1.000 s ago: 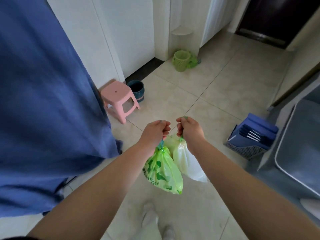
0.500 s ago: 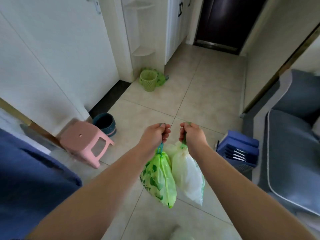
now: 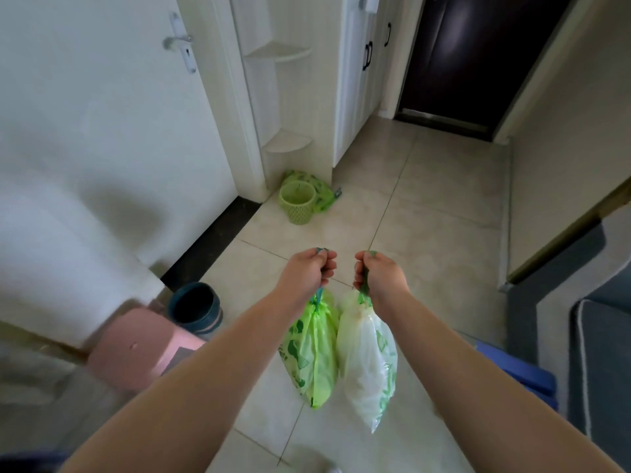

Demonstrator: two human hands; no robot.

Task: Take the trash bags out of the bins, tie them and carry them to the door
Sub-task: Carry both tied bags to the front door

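Two tied trash bags hang in front of me above the tiled floor. My left hand [image 3: 309, 269] grips the drawstring of the green patterned trash bag [image 3: 312, 349]. My right hand [image 3: 379, 276] grips the top of the paler, whitish trash bag [image 3: 367, 360], which hangs touching the green one. A light green perforated bin [image 3: 297, 201] stands empty by the wall ahead, with a green bag [image 3: 319, 189] lying behind it. A dark blue bin [image 3: 196, 308] stands at the left. The dark door [image 3: 467, 59] is at the far end of the hallway.
A pink stool [image 3: 143, 349] stands at the lower left beside the dark blue bin. A white door with a handle [image 3: 177, 39] and corner shelves [image 3: 286, 141] line the left wall. A grey sofa [image 3: 601, 353] and a blue object [image 3: 519, 370] sit at the right.
The view has swung up and right: the blue fabric at the left is gone, and the hallway and dark door show more fully. Both hands keep holding the bags.
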